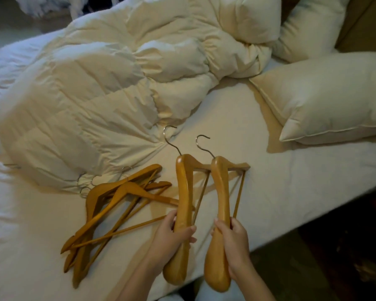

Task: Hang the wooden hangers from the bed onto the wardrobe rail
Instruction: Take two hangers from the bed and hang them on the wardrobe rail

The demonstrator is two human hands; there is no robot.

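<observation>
Each hand grips one wooden hanger over the near edge of the bed [291, 192]. The left hand [172, 237] has its fingers [186, 232] clenched around the lower arm of the left-held hanger [182, 198], thumb on the left side of the wood. The right hand [234, 242] is clenched in the same way around the lower arm of the right-held hanger [220, 198]. Both hangers are broad-shouldered and turned roughly on end, so one shoulder points toward the person and the far shoulder lies by the sheet; whether the far ends touch the bed is hard to tell. Their metal hooks [201, 144] point away toward the far side, and the thin crossbars slant down to the right of each hanger body. The two held hangers are just beside each other, nearly parallel.

To the left, a pile of wooden hangers [115, 209] lies flat on the white sheet, overlapping at mixed angles, with their hooks against the near edge of a rumpled cream duvet [109, 88]. The duvet covers the far and left part of the bed. Two cream pillows lie on the right: a near pillow [330, 96] and a far pillow [310, 29] partly behind the duvet. Dark floor [345, 246] shows at the near right.
</observation>
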